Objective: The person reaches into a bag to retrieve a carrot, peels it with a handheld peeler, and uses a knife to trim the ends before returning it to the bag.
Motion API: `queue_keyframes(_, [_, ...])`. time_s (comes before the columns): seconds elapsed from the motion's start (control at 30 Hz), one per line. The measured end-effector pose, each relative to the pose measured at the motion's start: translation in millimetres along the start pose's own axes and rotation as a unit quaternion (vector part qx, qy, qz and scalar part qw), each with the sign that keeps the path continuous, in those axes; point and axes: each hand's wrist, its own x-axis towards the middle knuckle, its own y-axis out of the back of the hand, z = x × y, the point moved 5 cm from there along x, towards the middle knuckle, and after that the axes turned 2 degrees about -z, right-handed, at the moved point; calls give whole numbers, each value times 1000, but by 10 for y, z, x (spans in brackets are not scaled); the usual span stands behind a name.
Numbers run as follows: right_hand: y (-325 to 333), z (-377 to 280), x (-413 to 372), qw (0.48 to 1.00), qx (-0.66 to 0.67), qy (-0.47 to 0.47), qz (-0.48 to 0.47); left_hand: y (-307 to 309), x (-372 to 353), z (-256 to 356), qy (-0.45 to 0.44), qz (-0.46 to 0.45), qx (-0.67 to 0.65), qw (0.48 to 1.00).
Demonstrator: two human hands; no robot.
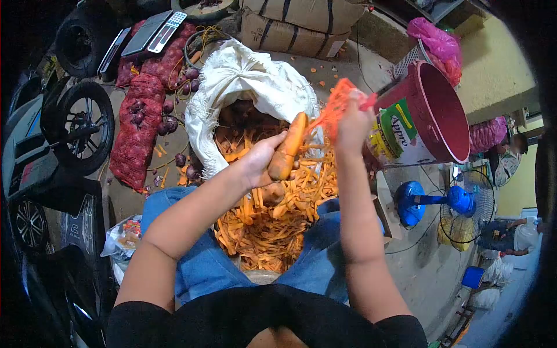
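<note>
A large carrot (pixel 288 148), mostly orange with a browner lower end, is in my left hand (pixel 259 159), which is closed round its lower part. My right hand (pixel 355 124) is raised to the right of the carrot, its fingers wrapped round something with a red end; orange netting or a smeared orange shape (pixel 335 110) shows beside them. Motion blurs this hand. Below both hands lies a big heap of orange peelings (pixel 270 232) between the knees. Beyond it, an open white sack (pixel 249 72) holds brownish vegetables and more peelings.
A dark red bucket (pixel 426 110) stands at the right, near a blue fan (pixel 432 200). Red net sacks of onions (pixel 138 127) and a scale (pixel 154 35) are at the left, beside a motorcycle (pixel 52 174). Cardboard boxes (pixel 296 29) lie behind. A person (pixel 513 235) is far right.
</note>
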Motion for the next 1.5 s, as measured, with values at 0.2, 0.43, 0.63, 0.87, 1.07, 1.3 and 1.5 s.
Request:
queue_keyframes(0.2, [-416,-227,-603,975,-75,105,-180,-131,20,64,-53,16,-41,998])
queue_keyframes(0.43, [34,165,169,991,-58,119,3,-149,-148,-92,59,3,84,995])
queue_keyframes(0.63, [219,217,236,995,44,-48,72,-27,-68,-92,39,13,40,998])
queue_keyframes(0.87, [-330,-150,-387,991,48,10,-125,70,153,50,-24,-8,28,999])
queue_keyframes(1.07, [-245,-51,-269,982,147,-80,-92,52,129,125,-48,-32,-1,998])
queue_keyframes(1.3, [-426,-101,-447,972,119,-4,-201,-3,178,129,-59,18,-4,998])
queue_keyframes(1.5, [-452,-156,-518,973,80,54,-208,-102,164,164,-101,12,-78,992])
